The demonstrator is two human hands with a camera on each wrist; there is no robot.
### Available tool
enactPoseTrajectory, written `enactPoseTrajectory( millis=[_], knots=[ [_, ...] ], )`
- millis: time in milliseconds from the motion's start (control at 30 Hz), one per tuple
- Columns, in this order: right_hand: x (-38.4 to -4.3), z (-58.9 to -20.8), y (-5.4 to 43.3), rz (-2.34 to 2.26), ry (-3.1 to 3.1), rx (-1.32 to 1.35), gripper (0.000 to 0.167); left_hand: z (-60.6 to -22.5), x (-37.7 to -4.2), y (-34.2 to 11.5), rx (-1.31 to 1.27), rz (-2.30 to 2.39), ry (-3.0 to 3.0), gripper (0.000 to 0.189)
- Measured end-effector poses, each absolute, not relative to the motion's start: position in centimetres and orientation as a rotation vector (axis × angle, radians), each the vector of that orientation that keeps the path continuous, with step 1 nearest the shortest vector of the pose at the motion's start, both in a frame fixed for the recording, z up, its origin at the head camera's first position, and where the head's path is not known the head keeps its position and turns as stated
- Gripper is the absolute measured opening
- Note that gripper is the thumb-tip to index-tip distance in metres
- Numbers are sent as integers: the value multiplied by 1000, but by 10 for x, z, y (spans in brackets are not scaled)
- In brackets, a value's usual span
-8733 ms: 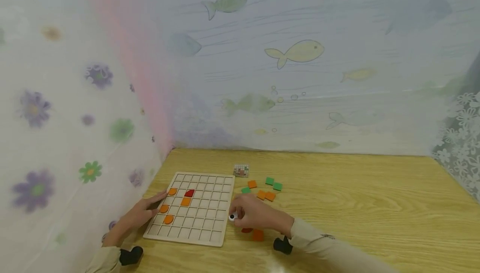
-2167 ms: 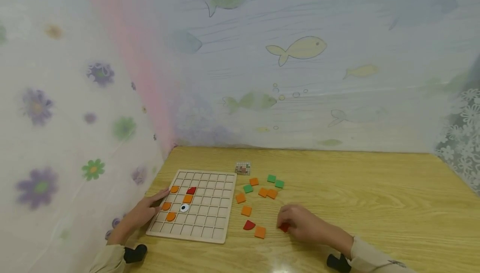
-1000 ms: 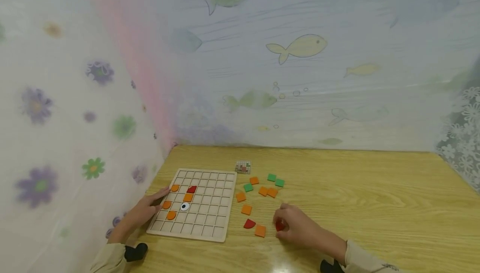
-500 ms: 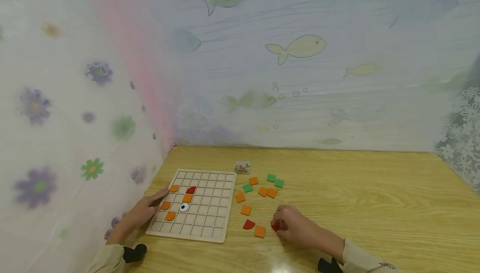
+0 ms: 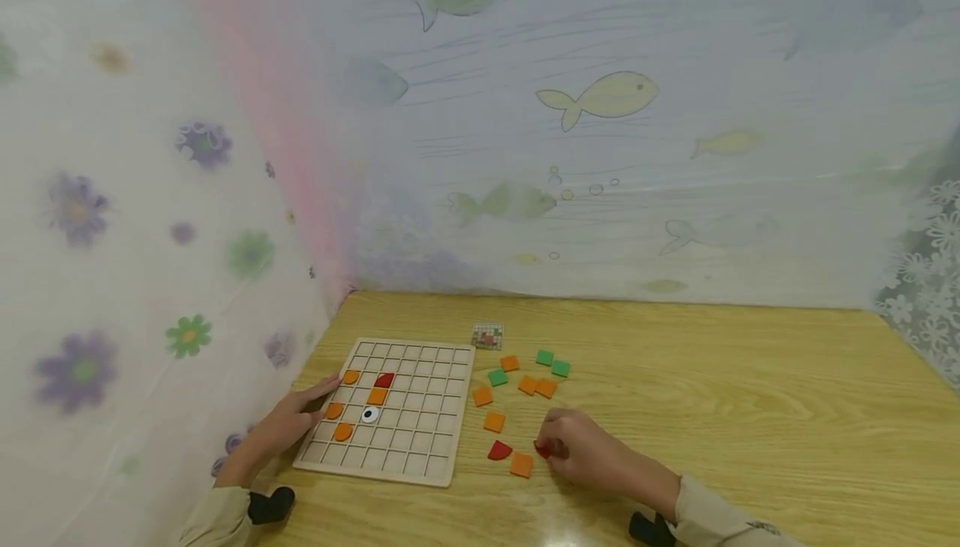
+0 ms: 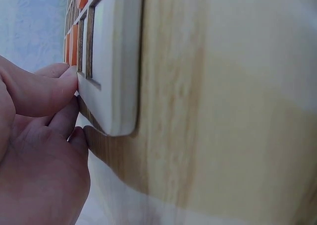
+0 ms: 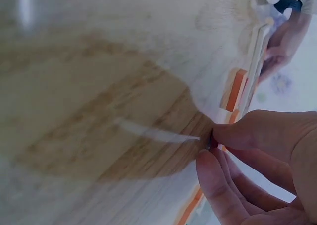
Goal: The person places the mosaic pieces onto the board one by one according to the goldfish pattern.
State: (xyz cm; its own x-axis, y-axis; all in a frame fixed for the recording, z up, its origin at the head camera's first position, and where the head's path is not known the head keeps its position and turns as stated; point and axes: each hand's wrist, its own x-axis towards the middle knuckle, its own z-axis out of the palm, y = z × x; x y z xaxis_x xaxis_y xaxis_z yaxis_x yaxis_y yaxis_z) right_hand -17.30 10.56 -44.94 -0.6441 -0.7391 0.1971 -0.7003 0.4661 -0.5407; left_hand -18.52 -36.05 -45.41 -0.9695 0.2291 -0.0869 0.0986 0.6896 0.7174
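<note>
My left hand point(image 5: 287, 426) rests against the left edge of a wooden grid board point(image 5: 416, 468), fingers extended, thumb tip at the rim in the left wrist view. My right hand point(image 5: 585, 451) pinches a small red tile point(image 5: 542, 449) between thumb and fingers, low over the table; my fingers mostly hide it. On the board sit a white eye tile point(image 5: 370, 414), an orange square tile point(image 5: 377, 397), a red tile point(image 5: 384, 380) with a curved edge and several orange rounded tiles point(image 5: 342, 431). Just left of my right hand lie a red quarter-circle tile point(image 5: 499, 450) and an orange square point(image 5: 521, 465).
Farther back on the wooden table point(image 5: 712, 397) lie loose orange squares point(image 5: 494, 422) and green squares point(image 5: 560, 368). A small picture card point(image 5: 487, 336) is beside the board's far right corner. Fabric with fish drawings point(image 5: 600, 238) hangs behind, and flowered fabric point(image 5: 150, 280) at the left.
The eye tile, earlier in my right hand, now sits on the board. My right hand went to the right, took the red tile and has shifted slightly left with it. My left hand stays put.
</note>
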Motion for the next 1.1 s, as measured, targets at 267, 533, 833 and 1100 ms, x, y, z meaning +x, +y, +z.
enactPoseTrajectory(
  millis=[267,533,833,1100],
  knots=[
    [-175,-452,102,-942,2661,-1298,17,-450,-188,-358,254,1144,2712,56],
    [-178,-444,99,-874,2612,-1308,18,-446,-188,-358,210,1187,2655,58],
    [-178,-444,92,-888,2607,-1371,15,-448,-186,-361,225,1149,2691,57],
    [-179,-444,82,-1002,2606,-1342,18,-453,-186,-361,228,1133,2686,56]
  ],
)
